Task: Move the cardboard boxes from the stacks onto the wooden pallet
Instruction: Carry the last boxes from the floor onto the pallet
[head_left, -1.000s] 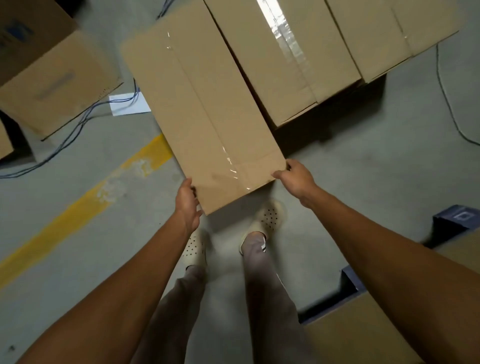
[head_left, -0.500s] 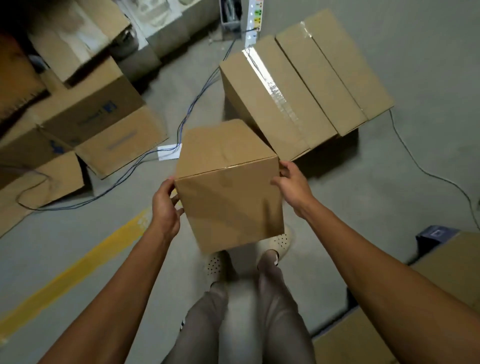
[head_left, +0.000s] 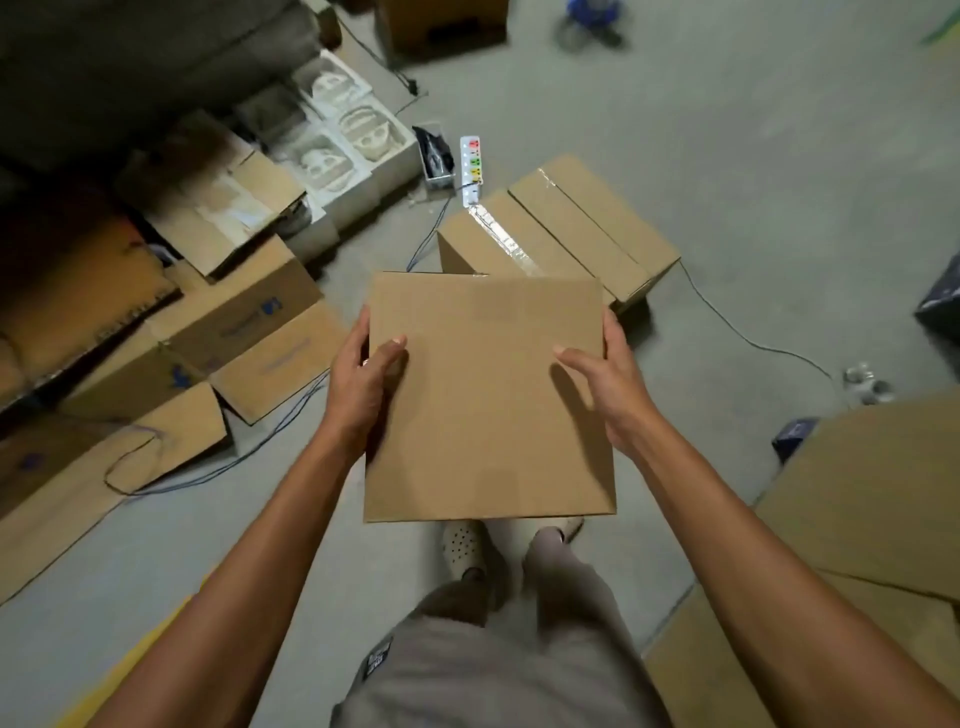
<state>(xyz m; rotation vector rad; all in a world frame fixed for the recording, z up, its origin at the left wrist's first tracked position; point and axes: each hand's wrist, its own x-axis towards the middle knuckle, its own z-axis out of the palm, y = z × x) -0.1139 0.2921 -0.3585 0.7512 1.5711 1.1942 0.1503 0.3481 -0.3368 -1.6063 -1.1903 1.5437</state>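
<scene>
Looked down on a smooth grey concrete floor (head_left: 753, 130), crowded along the left of the frame. Saw printed cardboard cartons (head_left: 244, 322) at middle left, flaps open and tilted, with flattened cardboard (head_left: 104, 467) below them at lower left. Noted pale moulded packing trays (head_left: 353, 119) at upper left, ribbed and hollowed. Found a white power strip (head_left: 471, 166) with coloured switches at upper centre, just beyond a row of taped brown boxes (head_left: 571, 228) on the floor. Traced thin blue cables (head_left: 280, 415) across the floor beside the cartons, and a grey cable (head_left: 748, 338) across the right. Caught a broad cardboard surface (head_left: 872, 493) at lower right, beside a small dark blue thing (head_left: 792, 434), too blurred to name. Glimpsed a yellow floor line (head_left: 130, 670) at lower left.

Held a plain cardboard box (head_left: 488, 400) at frame centre, off the floor, above pale perforated shoes (head_left: 462, 545) and in front of the taped brown boxes, hiding their near corner. Showed a flat, matt, roughly square brown face with sharp edges.

Clamped it from both sides: left hand (head_left: 363, 384) curled round the left edge, thumb laid on the upper face; right hand (head_left: 608, 384) curled round the right edge, thumb likewise on top. Kept the hands well apart, one on each side of the box.
</scene>
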